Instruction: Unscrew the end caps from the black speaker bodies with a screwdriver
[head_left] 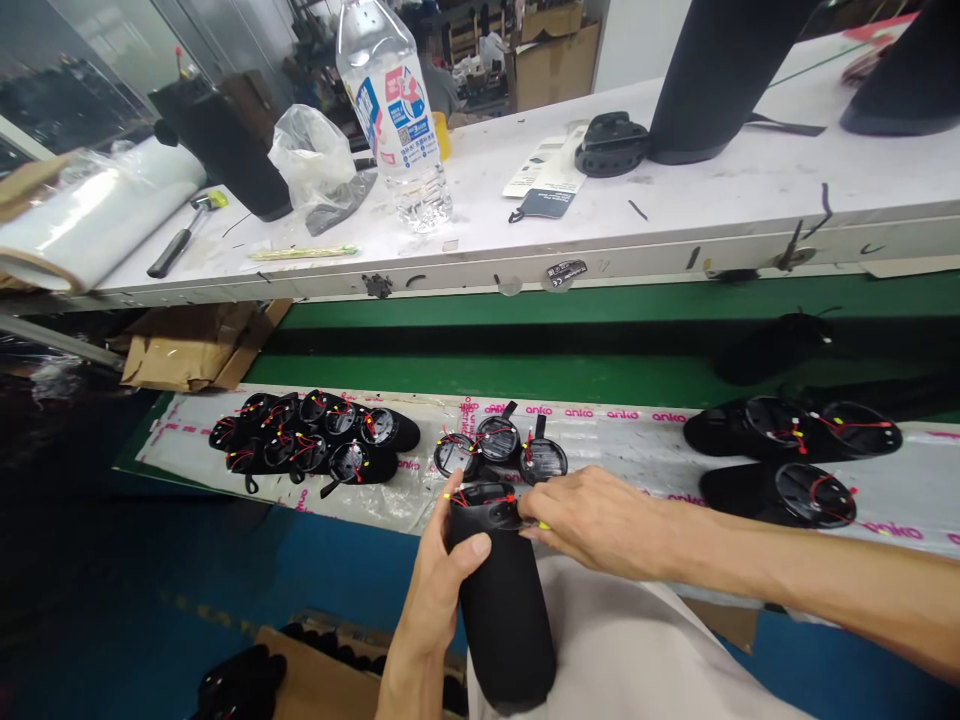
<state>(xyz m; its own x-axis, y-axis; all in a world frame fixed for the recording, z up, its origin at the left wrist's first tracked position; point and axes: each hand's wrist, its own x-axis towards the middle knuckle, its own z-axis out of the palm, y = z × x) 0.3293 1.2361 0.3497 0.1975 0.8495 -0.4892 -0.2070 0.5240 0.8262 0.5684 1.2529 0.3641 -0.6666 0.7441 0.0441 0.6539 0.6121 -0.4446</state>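
My left hand (442,570) is wrapped round the upper end of a black fabric-covered cylinder, which looks like a portable speaker body (504,610). The body leans on my lap with its open end up, and red wires show in that opening. At the right of the rim, my right hand (581,522) is closed in a pinch. Something small and yellow (544,525) peeks out by its fingers; what they hold is mostly hidden. Just beyond the body lie several round black end caps (499,438) with red wires and straps.
More wired speaker bodies lie in a cluster (349,460) at the left and a group (814,490) at the right. A shelf (480,255) runs above, bearing a water bottle (401,130), a hammer (180,240) and a plastic roll (90,220). A cardboard box (322,680) stands below left.
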